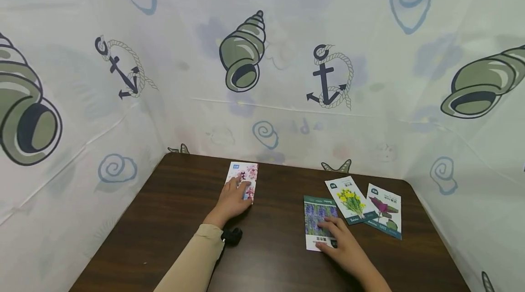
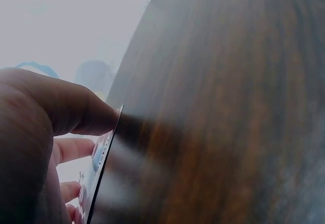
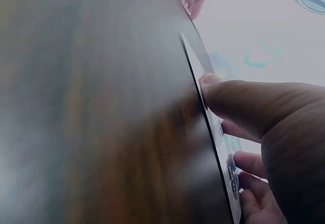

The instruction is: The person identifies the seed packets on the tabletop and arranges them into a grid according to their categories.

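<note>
Behind the work we see a pale backdrop [image 1: 287, 23] printed with shells and anchors, rising around a dark wood-grain bench [image 1: 275, 201]. To the right on it, a packet with yellow flowers [image 1: 352, 201] overlaps a corner of a packet with a purple bloom [image 1: 385, 210], both just beyond the right hand [image 1: 343, 244]. A black device [image 1: 232, 236] sits at the left wrist, beside the cuff of a beige sleeve [image 1: 193, 255]. Our left hand [image 1: 230, 198] rests, fingers relaxed, on a pink-blossom packet [image 1: 252, 171] lying flat near the far edge, hiding its near left part; the packet's long axis runs away from us, far end leaning slightly right. Our right hand, also loose, touches a lavender packet [image 1: 315, 212] closer to us, covering its right side. That packet's long axis points almost straight away, green band at the far end, white strip nearest us.
</note>
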`<state>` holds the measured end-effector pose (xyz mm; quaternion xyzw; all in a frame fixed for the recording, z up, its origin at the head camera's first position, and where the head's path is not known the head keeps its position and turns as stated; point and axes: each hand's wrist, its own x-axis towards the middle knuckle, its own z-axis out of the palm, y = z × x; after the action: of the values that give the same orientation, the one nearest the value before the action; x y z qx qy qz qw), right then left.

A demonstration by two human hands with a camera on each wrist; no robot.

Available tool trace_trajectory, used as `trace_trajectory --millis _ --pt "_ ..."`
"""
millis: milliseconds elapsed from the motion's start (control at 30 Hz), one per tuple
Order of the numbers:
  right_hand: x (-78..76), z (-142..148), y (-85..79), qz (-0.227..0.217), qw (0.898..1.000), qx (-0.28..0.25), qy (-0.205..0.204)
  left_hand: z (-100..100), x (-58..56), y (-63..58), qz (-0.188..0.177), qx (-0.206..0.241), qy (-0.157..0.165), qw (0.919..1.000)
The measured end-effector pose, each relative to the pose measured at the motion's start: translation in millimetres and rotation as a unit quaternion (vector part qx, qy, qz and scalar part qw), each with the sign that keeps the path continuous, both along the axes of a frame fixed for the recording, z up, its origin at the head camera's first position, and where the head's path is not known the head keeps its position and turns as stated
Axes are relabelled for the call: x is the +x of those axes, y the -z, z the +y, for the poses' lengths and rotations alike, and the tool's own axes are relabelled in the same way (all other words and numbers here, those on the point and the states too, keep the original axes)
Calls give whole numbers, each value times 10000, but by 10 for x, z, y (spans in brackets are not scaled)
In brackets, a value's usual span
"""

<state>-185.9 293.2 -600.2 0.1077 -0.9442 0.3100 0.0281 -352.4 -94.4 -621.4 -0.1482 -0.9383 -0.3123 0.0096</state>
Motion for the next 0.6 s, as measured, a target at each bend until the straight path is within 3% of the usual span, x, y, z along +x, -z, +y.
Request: trace_trajectory --millis 400,600 --pt "-264 -118 13 133 9997 -191 -50 -1 9 -1 -181 -26 -1 9998" --pt "-424 -161 25 -17 9995 -327 41 2 17 -37 -183 32 15 9998"
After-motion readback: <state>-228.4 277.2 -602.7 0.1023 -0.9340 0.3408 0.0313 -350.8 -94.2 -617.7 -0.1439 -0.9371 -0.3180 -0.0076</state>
